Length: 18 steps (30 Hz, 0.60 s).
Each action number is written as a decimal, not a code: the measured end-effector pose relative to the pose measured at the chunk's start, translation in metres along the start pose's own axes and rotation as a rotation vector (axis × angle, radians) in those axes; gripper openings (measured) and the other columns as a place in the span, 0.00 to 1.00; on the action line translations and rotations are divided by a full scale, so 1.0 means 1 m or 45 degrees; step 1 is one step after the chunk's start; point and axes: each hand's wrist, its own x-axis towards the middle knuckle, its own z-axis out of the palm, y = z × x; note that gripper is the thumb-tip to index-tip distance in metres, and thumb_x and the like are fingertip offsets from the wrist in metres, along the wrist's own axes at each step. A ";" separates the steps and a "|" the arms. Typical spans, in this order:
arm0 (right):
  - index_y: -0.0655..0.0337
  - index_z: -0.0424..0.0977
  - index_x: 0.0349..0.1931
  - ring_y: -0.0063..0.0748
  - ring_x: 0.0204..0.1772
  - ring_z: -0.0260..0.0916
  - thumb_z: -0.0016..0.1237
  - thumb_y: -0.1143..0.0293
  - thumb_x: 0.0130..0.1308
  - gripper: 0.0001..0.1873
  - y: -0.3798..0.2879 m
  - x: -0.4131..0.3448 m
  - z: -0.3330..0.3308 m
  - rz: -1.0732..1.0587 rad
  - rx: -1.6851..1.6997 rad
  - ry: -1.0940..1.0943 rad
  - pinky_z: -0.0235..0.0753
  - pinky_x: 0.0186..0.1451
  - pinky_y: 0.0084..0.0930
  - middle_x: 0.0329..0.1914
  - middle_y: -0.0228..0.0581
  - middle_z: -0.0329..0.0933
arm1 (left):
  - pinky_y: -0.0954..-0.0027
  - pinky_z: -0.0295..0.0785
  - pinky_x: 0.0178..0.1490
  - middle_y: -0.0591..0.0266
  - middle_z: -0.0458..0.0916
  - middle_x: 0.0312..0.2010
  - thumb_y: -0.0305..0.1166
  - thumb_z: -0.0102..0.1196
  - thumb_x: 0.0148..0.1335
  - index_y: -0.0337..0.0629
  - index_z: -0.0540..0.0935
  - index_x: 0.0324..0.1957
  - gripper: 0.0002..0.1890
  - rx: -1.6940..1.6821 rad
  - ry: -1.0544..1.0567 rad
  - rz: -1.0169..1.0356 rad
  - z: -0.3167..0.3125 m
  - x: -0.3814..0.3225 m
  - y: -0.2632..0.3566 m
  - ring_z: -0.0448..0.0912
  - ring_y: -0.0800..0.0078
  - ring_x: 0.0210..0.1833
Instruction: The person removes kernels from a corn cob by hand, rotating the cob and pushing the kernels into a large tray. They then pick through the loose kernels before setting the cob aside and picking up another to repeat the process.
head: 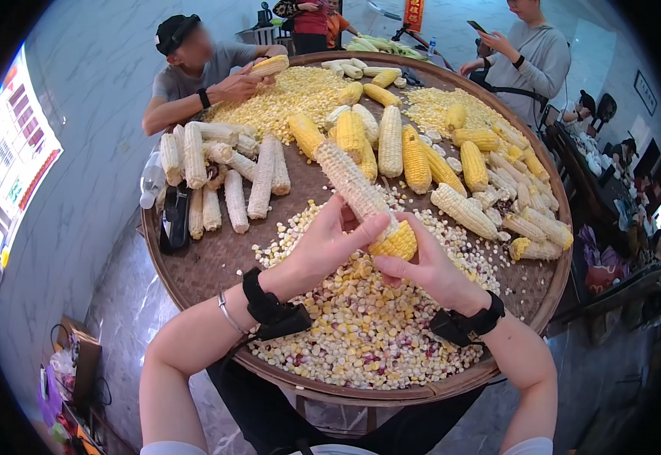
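Between my two hands is a corn cob [353, 179], mostly stripped to its pale core, with yellow kernels left at the near end. My left hand [330, 239] wraps around the bare middle, its thumb lying along the cob. Fingers of my right hand [421, 267] close on the yellow end, the thumb pressed under it. Below both hands spreads a heap of loose kernels [359, 318], white, yellow and some purple, on a large round woven tray [194, 273].
Stripped cobs [261, 176] lie at left beside a black case [175, 219] and a clear plastic bottle [152, 176]. Unshelled yellow ears [416, 159] lie beyond my hands; more cobs [527, 224] line the right rim. Across the tray, a seated person [194, 79] holds an ear; another person [527, 62] holds a phone.
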 end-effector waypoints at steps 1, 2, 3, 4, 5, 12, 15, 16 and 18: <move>0.61 0.57 0.66 0.17 0.34 0.73 0.60 0.65 0.69 0.32 0.001 -0.001 0.000 0.010 -0.016 0.005 0.72 0.34 0.16 0.42 0.32 0.74 | 0.66 0.73 0.63 0.58 0.77 0.58 0.34 0.60 0.71 0.36 0.66 0.65 0.27 0.121 -0.012 0.061 0.000 0.000 -0.002 0.75 0.73 0.60; 0.61 0.56 0.66 0.17 0.34 0.73 0.60 0.66 0.68 0.33 0.001 -0.001 0.000 0.020 -0.032 0.010 0.72 0.34 0.16 0.42 0.33 0.74 | 0.66 0.72 0.64 0.58 0.76 0.58 0.34 0.61 0.70 0.35 0.66 0.65 0.27 0.242 -0.024 0.122 -0.001 0.000 -0.004 0.75 0.73 0.61; 0.61 0.56 0.66 0.17 0.34 0.73 0.60 0.66 0.68 0.33 0.001 -0.001 0.000 0.019 -0.032 0.009 0.72 0.34 0.16 0.42 0.33 0.74 | 0.66 0.72 0.64 0.58 0.76 0.58 0.34 0.61 0.70 0.35 0.66 0.65 0.27 0.243 -0.024 0.122 -0.003 0.001 -0.006 0.75 0.73 0.61; 0.61 0.57 0.66 0.17 0.33 0.73 0.60 0.67 0.68 0.32 0.001 -0.001 -0.001 0.015 -0.006 0.001 0.72 0.33 0.17 0.41 0.33 0.74 | 0.65 0.72 0.64 0.57 0.76 0.59 0.33 0.61 0.69 0.34 0.66 0.65 0.28 0.192 -0.062 0.141 -0.005 0.002 -0.007 0.75 0.72 0.62; 0.61 0.57 0.66 0.18 0.33 0.74 0.60 0.67 0.68 0.32 0.000 0.000 -0.002 0.011 0.019 -0.007 0.72 0.33 0.17 0.41 0.33 0.75 | 0.65 0.72 0.65 0.56 0.76 0.60 0.32 0.62 0.68 0.34 0.66 0.65 0.28 0.141 -0.100 0.160 -0.007 0.002 -0.008 0.74 0.71 0.62; 0.60 0.63 0.63 0.22 0.34 0.74 0.55 0.65 0.71 0.25 -0.011 0.000 -0.008 0.089 0.371 -0.047 0.73 0.33 0.20 0.38 0.33 0.74 | 0.65 0.71 0.66 0.53 0.75 0.60 0.29 0.65 0.66 0.34 0.64 0.66 0.31 -0.116 -0.146 0.091 -0.003 0.001 0.003 0.75 0.68 0.63; 0.60 0.64 0.62 0.22 0.35 0.74 0.53 0.64 0.72 0.23 -0.009 0.000 -0.010 0.089 0.380 -0.103 0.73 0.34 0.21 0.38 0.33 0.74 | 0.65 0.70 0.66 0.54 0.74 0.60 0.30 0.65 0.65 0.33 0.64 0.66 0.32 0.079 -0.113 0.093 -0.002 -0.001 0.006 0.74 0.68 0.63; 0.60 0.63 0.62 0.22 0.35 0.74 0.53 0.64 0.72 0.23 -0.009 0.000 -0.008 0.086 0.391 -0.102 0.73 0.34 0.21 0.39 0.33 0.74 | 0.65 0.70 0.66 0.54 0.74 0.60 0.30 0.66 0.65 0.33 0.64 0.66 0.32 0.092 -0.127 0.110 -0.002 -0.001 0.006 0.74 0.68 0.63; 0.60 0.63 0.62 0.23 0.35 0.74 0.53 0.64 0.72 0.23 -0.009 -0.001 -0.007 0.084 0.400 -0.103 0.73 0.34 0.21 0.39 0.32 0.74 | 0.65 0.70 0.67 0.54 0.74 0.61 0.30 0.66 0.65 0.33 0.64 0.66 0.32 0.105 -0.139 0.128 -0.002 -0.001 0.006 0.74 0.67 0.63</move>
